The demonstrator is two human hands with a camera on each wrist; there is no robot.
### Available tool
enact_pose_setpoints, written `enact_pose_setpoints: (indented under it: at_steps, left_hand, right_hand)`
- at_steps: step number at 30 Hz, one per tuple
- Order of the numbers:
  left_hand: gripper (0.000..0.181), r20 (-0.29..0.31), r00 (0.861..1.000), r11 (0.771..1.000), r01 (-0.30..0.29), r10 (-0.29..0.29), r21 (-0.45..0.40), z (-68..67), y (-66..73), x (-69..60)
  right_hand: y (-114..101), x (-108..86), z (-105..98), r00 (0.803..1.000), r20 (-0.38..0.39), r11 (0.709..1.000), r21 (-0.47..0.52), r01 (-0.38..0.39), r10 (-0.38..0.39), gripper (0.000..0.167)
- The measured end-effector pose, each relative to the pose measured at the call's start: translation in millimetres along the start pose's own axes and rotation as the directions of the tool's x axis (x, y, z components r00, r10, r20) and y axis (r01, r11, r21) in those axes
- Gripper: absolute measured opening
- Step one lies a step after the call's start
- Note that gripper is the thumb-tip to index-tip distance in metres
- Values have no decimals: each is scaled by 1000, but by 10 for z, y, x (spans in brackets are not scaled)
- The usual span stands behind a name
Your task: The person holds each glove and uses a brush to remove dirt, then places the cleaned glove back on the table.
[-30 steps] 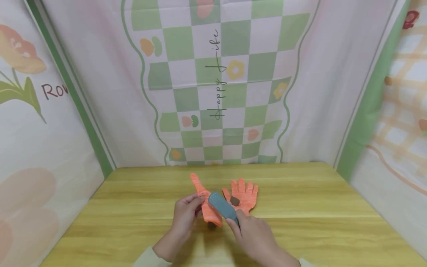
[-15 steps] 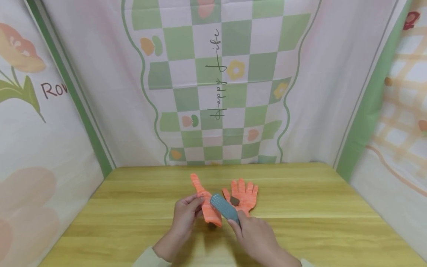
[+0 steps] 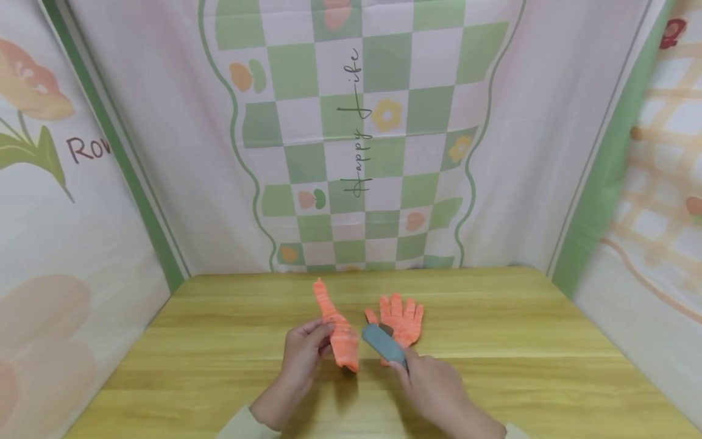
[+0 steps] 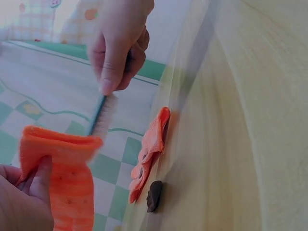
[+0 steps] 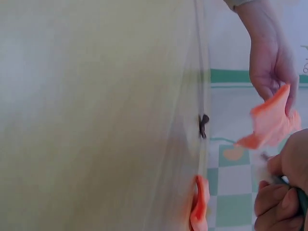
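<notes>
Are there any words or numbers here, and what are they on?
"Happy Life": sideways, on the checkered back curtain.
"Ro", then a cut-off letter: on the left curtain.
Faint marks at the right wrist view's edge: too blurred to read.
No numbers, and no lettering I can make out on the brush, held glove or other glove.

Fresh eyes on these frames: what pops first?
Probably the bright orange glove pinched in the left hand, with a second orange glove lying on the wooden table to its right. Next, the blue-green brush in the right hand, then the green-and-white checkered cloth hanging behind the table.
</notes>
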State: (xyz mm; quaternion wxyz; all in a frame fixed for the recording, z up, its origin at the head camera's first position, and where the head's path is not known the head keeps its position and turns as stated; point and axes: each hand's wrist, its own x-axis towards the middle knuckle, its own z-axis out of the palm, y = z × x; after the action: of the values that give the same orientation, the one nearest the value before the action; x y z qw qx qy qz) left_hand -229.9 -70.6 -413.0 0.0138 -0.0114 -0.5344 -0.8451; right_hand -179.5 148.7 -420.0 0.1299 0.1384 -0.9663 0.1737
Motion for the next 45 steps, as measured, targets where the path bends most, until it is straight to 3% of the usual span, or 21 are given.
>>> enact_pose_setpoints:
  at_steps: [6, 13, 24, 45]
  left_hand:
    - [24, 17, 999, 999, -28, 28, 28, -44, -31, 11]
    - [26, 24, 1000, 1000, 14, -15, 27, -25, -32, -11]
    - [26, 42, 998, 998, 55, -56, 39, 19, -21, -30]
    - [31, 2, 999, 999, 35, -36, 28, 19, 5, -44]
  right_hand:
    - [53, 17, -89, 997, 31, 997, 21, -69, 69, 28]
    - [-90, 59, -177, 999, -46, 998, 64, -6, 9, 29]
    - [-237, 40, -123, 996, -36, 995, 60, 81, -79, 32]
    - [-210, 4, -74, 999, -11, 998, 19, 53, -53, 31]
